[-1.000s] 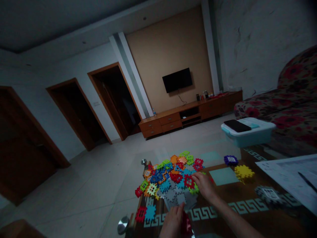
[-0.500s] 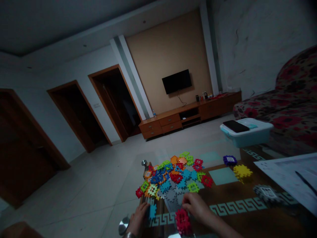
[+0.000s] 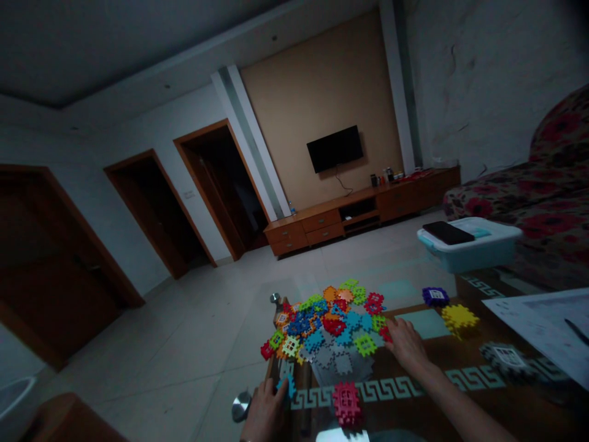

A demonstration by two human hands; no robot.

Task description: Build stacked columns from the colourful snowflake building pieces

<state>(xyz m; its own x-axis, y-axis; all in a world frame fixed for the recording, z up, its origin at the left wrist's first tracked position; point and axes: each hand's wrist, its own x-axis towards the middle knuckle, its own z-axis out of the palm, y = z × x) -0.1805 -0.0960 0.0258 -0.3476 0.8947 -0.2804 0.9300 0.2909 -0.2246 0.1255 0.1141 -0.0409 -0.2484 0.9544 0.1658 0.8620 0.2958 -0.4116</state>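
Observation:
At the near table edge, my left hand (image 3: 265, 408) rests with its fingers apart, the tips touching a blue toothed building piece (image 3: 286, 387). My right hand (image 3: 408, 345) is at the right side of the pile, its fingers bent down onto a red toothed piece (image 3: 385, 333), partly covered by them. The pile of coloured interlocking pieces (image 3: 331, 322) holds red, blue, green, orange and grey ones. Between my forearms stands a red block built from such pieces (image 3: 346, 403).
Right of the pile are a purple block (image 3: 435, 296), a yellow block (image 3: 460, 318) and a grey block (image 3: 506, 358). Farther right lies a paper sheet (image 3: 543, 313) with a pen. A phone (image 3: 448, 232) sits on a lidded light-blue box (image 3: 478, 255).
My right hand has moved from beside the red block out to the right side of the pile, onto a red piece. My left hand remains by the blue piece. The view has shifted slightly.

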